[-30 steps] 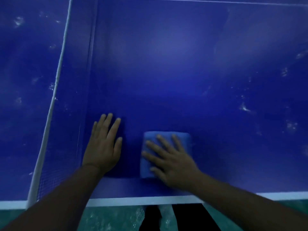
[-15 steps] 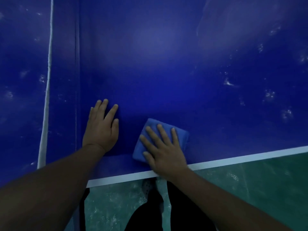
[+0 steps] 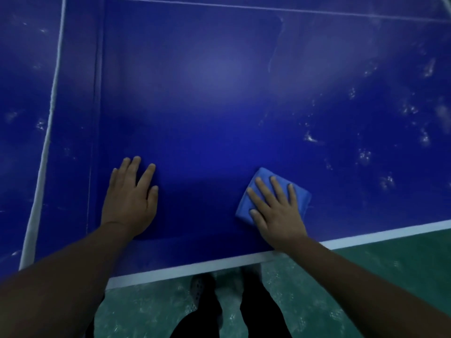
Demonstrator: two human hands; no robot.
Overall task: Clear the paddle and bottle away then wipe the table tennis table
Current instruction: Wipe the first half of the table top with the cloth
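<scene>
Evidently the right hand (image 3: 277, 211), fingers flat on the cloth (image 3: 272, 195), has swept rightward; left hand (image 3: 129, 198) stays flat, bracing on the tabletop (image 3: 219, 106). Smudges remain far right.

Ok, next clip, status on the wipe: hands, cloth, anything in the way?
Left hand flat on the table, bracing. Right hand flat on blue cloth, near the front edge. White smudges unwiped to the right. Nothing blocking.
</scene>
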